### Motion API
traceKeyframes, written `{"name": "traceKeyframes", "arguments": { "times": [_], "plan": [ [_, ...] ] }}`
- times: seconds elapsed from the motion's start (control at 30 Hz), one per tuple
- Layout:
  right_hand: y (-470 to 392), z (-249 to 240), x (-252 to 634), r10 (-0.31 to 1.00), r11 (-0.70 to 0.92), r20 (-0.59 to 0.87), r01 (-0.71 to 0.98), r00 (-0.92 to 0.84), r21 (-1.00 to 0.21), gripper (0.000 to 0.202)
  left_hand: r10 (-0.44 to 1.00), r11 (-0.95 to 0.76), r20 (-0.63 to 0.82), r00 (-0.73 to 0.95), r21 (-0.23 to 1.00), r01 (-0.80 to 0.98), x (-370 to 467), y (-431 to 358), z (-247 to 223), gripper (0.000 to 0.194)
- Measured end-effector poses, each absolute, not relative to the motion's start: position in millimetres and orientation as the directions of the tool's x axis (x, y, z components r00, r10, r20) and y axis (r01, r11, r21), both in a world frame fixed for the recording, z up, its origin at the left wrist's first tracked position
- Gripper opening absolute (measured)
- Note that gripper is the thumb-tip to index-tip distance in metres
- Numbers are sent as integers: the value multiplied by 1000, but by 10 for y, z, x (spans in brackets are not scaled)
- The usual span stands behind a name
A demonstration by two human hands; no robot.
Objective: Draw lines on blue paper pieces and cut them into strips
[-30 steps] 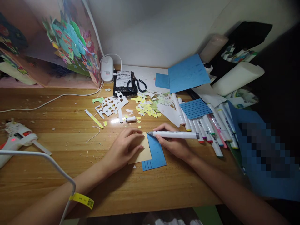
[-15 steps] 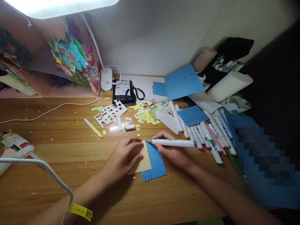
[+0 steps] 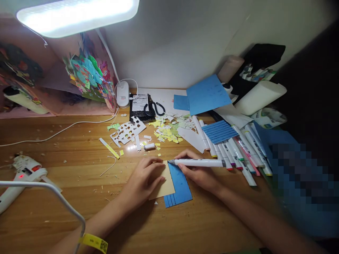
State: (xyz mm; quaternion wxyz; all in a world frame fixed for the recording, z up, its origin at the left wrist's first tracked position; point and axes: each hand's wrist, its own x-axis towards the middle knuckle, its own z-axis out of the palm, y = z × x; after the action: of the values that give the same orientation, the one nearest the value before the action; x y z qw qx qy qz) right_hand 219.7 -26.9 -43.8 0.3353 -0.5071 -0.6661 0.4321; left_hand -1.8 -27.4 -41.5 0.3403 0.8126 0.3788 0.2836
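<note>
My left hand lies open over a cream card, thumb apart from the fingers, pressing it down. Beneath that card is a blue piece of card; its right side sticks out, and dark parallel lines show at its lower left. Pinched in my right hand is a white marker with a grey tip end. Its tip touches the top of the blue card, right beside the cream card's edge. The part of the blue card under the cream one is hidden.
Several capped markers lie at the right, a blue lined card on top of them. Paper scraps, black scissors and a marker cap are behind my hands. At left lies a glue gun; a lamp hangs above.
The whole view has shifted slightly, so things sit a little lower and further right. Both hands, the cards and the marker keep nearly the same places relative to each other.
</note>
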Motion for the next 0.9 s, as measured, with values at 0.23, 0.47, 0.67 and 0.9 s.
{"name": "traceKeyframes", "arguments": {
  "times": [0.23, 0.47, 0.67, 0.9],
  "plan": [
    [-277, -404, 2203, 963, 101, -12, 402, -270, -910, 8, 800, -502, 210, 561, 747, 436, -18, -273, -429, 29],
    [-282, -400, 2221, 959, 95, -21, 394, -281, -914, 6, 798, -511, 210, 566, 734, 448, -20, -285, -449, 33],
    [-280, -399, 2213, 964, 89, -24, 409, -263, -908, 8, 794, -507, 194, 576, 734, 451, -28, -292, -440, 33],
    [-276, -406, 2225, 960, 110, -9, 408, -281, -906, 6, 780, -531, 195, 594, 708, 465, -29, -282, -439, 36]
  ]
}}
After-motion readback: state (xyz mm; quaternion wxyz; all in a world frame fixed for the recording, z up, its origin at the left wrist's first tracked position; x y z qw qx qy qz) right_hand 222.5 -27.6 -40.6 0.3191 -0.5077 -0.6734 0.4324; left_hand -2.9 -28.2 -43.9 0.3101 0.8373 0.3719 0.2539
